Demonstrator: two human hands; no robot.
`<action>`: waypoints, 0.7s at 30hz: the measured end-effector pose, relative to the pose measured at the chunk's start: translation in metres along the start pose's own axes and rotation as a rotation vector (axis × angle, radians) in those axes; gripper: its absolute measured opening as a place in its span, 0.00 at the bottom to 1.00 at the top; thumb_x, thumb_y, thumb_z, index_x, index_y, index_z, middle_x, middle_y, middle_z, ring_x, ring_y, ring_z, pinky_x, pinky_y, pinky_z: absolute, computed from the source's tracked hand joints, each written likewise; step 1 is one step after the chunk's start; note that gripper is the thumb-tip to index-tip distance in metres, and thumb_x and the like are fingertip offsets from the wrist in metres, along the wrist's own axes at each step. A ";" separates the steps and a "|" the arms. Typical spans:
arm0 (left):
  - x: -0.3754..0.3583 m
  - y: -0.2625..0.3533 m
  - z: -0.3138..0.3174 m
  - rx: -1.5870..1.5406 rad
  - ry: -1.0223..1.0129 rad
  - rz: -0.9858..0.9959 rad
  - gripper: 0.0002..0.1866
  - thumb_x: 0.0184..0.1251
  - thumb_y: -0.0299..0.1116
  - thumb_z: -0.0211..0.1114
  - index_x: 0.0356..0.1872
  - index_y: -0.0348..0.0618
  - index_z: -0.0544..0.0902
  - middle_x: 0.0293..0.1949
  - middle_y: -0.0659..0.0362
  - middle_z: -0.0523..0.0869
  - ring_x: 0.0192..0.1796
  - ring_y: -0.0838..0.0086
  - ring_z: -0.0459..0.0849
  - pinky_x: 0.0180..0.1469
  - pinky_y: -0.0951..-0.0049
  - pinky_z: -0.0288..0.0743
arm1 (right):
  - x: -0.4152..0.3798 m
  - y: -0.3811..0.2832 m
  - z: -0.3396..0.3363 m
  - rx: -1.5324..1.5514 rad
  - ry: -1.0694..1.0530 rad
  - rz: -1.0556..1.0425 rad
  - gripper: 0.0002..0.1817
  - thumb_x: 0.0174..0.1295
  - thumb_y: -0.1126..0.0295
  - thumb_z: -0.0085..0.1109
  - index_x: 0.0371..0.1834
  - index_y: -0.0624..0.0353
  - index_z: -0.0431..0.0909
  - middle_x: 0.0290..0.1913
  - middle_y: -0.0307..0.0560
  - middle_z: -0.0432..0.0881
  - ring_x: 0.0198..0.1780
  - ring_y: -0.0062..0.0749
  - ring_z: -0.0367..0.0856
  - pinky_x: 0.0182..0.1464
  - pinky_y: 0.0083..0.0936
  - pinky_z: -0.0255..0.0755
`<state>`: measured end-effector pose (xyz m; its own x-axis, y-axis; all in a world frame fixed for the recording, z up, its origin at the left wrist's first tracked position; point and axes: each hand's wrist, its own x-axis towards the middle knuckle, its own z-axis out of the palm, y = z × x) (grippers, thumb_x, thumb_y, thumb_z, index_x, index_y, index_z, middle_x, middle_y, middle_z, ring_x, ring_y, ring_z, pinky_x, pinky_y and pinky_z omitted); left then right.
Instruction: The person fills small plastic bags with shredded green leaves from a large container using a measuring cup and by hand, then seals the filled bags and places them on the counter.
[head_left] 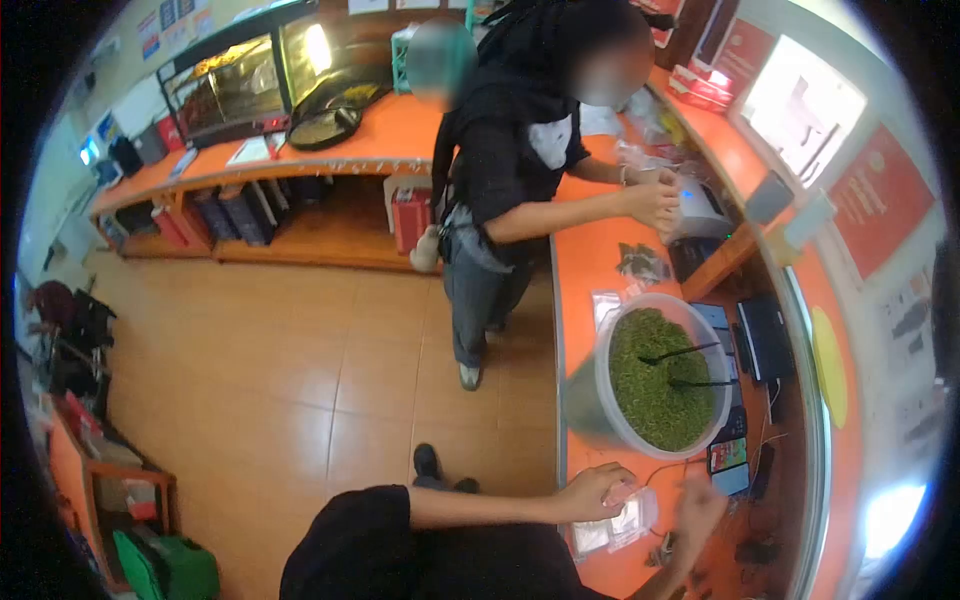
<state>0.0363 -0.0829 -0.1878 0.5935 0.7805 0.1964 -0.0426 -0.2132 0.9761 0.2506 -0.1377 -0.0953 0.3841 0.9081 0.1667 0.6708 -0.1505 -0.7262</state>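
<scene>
My left hand (594, 493) is closed, its fingers pinching a small clear plastic bag (622, 494) just above the orange counter. More flat clear plastic bags (591, 538) lie under and beside that hand. To the right, my right hand (700, 512) is raised over the counter with its fingers curled. It is somewhat blurred, and whatever it may hold cannot be made out. Beyond both hands stands a large translucent tub (592, 405) filled with green chopped leafy material (655, 385). Two black utensil handles (690, 351) stick out of the green material.
Across the counter (590, 270) a co-worker in black (510, 160) stands with both hands (655, 200) together near a grey-and-black device (700, 212). A bag of green material (642, 262) lies behind the tub. A phone (728, 456) and cables lie to its right.
</scene>
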 end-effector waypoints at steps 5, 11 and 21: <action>0.001 0.021 -0.006 -0.062 -0.109 0.087 0.29 0.53 0.35 0.73 0.58 0.44 0.77 0.52 0.54 0.85 0.27 0.70 0.83 0.32 0.70 0.79 | 0.090 -0.114 -0.031 -0.365 0.150 -0.534 0.11 0.65 0.72 0.58 0.47 0.63 0.80 0.43 0.54 0.84 0.45 0.38 0.83 0.49 0.36 0.72; 0.000 0.074 -0.041 -0.222 -0.265 0.072 0.23 0.57 0.35 0.75 0.53 0.46 0.77 0.50 0.56 0.87 0.26 0.77 0.80 0.30 0.73 0.76 | 0.146 -0.119 0.008 -0.898 0.010 -0.905 0.15 0.58 0.65 0.64 0.49 0.53 0.82 0.57 0.50 0.81 0.63 0.45 0.75 0.64 0.42 0.63; 0.073 0.160 -0.142 -0.206 0.181 0.371 0.08 0.61 0.26 0.74 0.39 0.41 0.84 0.55 0.55 0.82 0.46 0.82 0.82 0.40 0.82 0.76 | 0.168 -0.109 -0.016 -1.025 -0.157 -0.826 0.06 0.53 0.67 0.66 0.33 0.52 0.85 0.33 0.43 0.81 0.45 0.36 0.78 0.50 0.35 0.66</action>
<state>-0.0410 0.0233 -0.0042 0.3586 0.7674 0.5315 -0.3956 -0.3908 0.8312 0.2521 0.0255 0.0222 -0.3965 0.8992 0.1849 0.8689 0.3027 0.3917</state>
